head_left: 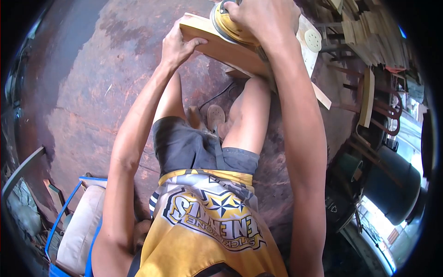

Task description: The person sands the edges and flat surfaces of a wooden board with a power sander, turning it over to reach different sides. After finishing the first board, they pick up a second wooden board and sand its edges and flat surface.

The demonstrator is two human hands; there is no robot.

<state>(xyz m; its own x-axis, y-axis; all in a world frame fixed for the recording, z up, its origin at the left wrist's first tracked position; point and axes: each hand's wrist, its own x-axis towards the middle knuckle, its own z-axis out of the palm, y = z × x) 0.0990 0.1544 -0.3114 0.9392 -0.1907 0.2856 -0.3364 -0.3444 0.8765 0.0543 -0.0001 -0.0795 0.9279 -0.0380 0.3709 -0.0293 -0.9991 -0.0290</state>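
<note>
My left hand (176, 47) is closed on the left end of a wooden board (221, 50), with the thumb pressed on its near face and the other fingers mostly hidden behind. Near the top edge of the view, my right hand (265, 16) is wrapped over a yellow power sander (226, 24). The sander rests against the upper side of the board. My right forearm hides the board's right part. A round sanding disc with holes (313, 40) lies on a pale surface just right of my right hand.
Stacked wood pieces (376, 37) stand at the upper right, near brown curved chair frames (385, 104). A large dark barrel (392, 184) is at the right. At lower left is a blue-framed seat with a pale cushion (82, 228). A dark cord (217, 95) lies on the reddish floor (92, 120).
</note>
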